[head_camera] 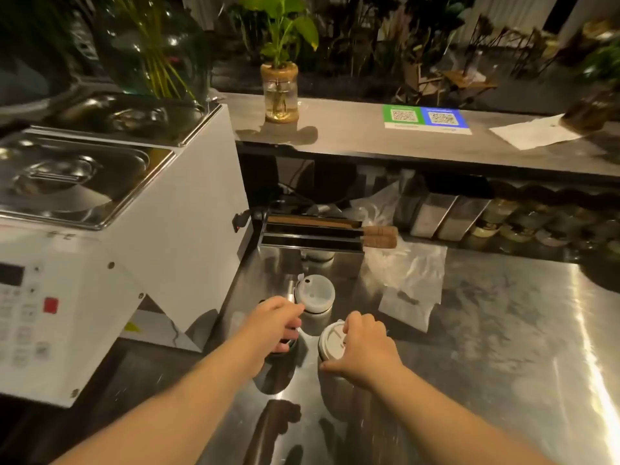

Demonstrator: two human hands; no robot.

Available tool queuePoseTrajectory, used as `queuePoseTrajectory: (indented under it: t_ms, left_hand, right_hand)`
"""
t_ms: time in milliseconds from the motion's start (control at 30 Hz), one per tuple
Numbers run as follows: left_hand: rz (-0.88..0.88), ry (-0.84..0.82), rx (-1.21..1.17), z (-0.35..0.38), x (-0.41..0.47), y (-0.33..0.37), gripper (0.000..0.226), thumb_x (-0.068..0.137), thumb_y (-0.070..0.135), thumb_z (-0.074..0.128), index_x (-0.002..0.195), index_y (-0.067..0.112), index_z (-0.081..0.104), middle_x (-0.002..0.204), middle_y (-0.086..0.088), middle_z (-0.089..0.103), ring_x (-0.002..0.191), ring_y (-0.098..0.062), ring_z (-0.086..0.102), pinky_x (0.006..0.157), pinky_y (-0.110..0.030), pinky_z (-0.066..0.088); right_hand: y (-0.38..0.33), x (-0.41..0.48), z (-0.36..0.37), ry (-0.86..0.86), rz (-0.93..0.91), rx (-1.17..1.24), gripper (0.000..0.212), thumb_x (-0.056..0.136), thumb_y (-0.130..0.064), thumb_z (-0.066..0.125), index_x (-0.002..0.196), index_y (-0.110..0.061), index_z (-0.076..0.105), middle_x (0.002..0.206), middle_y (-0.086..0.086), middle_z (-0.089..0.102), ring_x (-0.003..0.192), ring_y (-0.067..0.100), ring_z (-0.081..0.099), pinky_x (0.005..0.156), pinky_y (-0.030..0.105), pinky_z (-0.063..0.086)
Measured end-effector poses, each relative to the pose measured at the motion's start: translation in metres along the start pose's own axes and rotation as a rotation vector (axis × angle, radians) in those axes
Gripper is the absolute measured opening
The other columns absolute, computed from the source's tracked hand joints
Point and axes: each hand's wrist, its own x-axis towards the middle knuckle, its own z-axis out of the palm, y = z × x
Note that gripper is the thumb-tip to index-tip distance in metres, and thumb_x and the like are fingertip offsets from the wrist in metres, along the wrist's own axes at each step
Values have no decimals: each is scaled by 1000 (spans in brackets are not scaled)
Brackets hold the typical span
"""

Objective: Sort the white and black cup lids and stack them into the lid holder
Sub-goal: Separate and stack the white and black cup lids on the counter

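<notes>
A stack of white lids (pixel 315 295) stands on the steel counter (pixel 486 330), just beyond my hands. A second white lid stack (pixel 330 340) sits nearer, and my right hand (pixel 365 350) grips it from the right, fingers over the top lid. My left hand (pixel 273 322) closes over a dark stack of black lids (pixel 285 345), mostly hidden under the fingers. The steel lid holder (pixel 310 234) stands behind the stacks, its slots facing me.
A white machine (pixel 100 263) with a button panel and steel pan lids fills the left side. Crumpled clear plastic bags (pixel 409 283) lie right of the stacks. Two cork-handled tools (pixel 379 236) rest beside the holder. A raised shelf (pixel 369 135) carries a plant jar.
</notes>
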Motion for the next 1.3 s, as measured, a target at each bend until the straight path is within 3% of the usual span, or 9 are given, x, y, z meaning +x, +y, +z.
queuePoseTrajectory:
  t_ms: [100, 233, 467, 633, 767, 867, 967, 1100, 1300]
  left_hand:
    - [-28, 37, 7, 1, 2, -3, 16, 103, 31, 67, 108, 17, 71, 104, -13, 79, 89, -25, 73, 83, -40, 60]
    - [-45, 29, -22, 6, 5, -13, 15, 101, 30, 68, 103, 16, 74, 88, -6, 78, 79, -22, 72, 73, -36, 55]
    - [-66, -54, -50, 18, -5, -17, 19, 101, 26, 69, 113, 12, 70, 97, -11, 73, 82, -22, 70, 76, -31, 56]
    - [-4, -290, -236, 27, -17, -27, 33, 95, 20, 79, 126, 14, 69, 113, -10, 78, 96, -24, 78, 83, -38, 64]
    - [29, -217, -105, 28, -19, -35, 28, 91, 10, 76, 119, 16, 71, 116, -15, 77, 104, -30, 78, 78, -37, 67]
    - [9, -134, -39, 23, -20, -42, 28, 91, 10, 74, 116, 19, 68, 117, -12, 74, 108, -29, 74, 78, -36, 69]
    - [-10, -29, -2, 16, -21, -50, 27, 92, 7, 74, 113, 22, 64, 114, -6, 69, 104, -22, 68, 69, -25, 66]
    - [-61, -47, -53, 11, -21, -59, 35, 91, 9, 78, 116, 28, 62, 120, -5, 67, 113, -26, 65, 88, -42, 69]
    - [-52, -64, -150, 13, -25, -61, 37, 92, 9, 81, 121, 26, 64, 125, -7, 69, 116, -28, 67, 90, -47, 69]
  right_hand:
    - [1, -3, 5, 42, -20, -102, 76, 64, -69, 73, 119, -28, 42, 118, -2, 48, 109, 24, 49, 89, 38, 48]
    - [7, -1, 9, 91, -29, -3, 66, 64, -64, 73, 110, -29, 41, 111, -4, 48, 101, 21, 47, 83, 35, 47]
    - [17, -7, 0, 169, -99, 318, 61, 56, -58, 79, 94, -34, 38, 101, -12, 45, 93, 15, 49, 75, 31, 47]
    - [13, -34, 1, 230, -341, 453, 63, 65, -47, 89, 102, -43, 38, 123, -31, 39, 115, 1, 44, 87, 23, 49]
    - [11, -43, 10, 195, -421, 403, 65, 69, -51, 83, 110, -48, 33, 142, -44, 20, 131, -4, 34, 96, 16, 44]
    - [16, -43, 25, 144, -353, 425, 68, 68, -50, 80, 120, -42, 37, 145, -30, 28, 132, -3, 35, 104, 20, 43]
    - [18, -42, 34, 101, -188, 266, 62, 73, -49, 78, 117, -41, 36, 132, -15, 44, 120, 10, 46, 98, 25, 46]
    - [12, -39, 36, 127, -184, -30, 49, 82, -43, 64, 124, -32, 43, 131, -8, 51, 119, 18, 47, 98, 30, 42]
    - [12, -24, 22, 161, -117, -58, 73, 81, -34, 63, 149, -23, 38, 157, 0, 40, 142, 25, 39, 116, 39, 37]
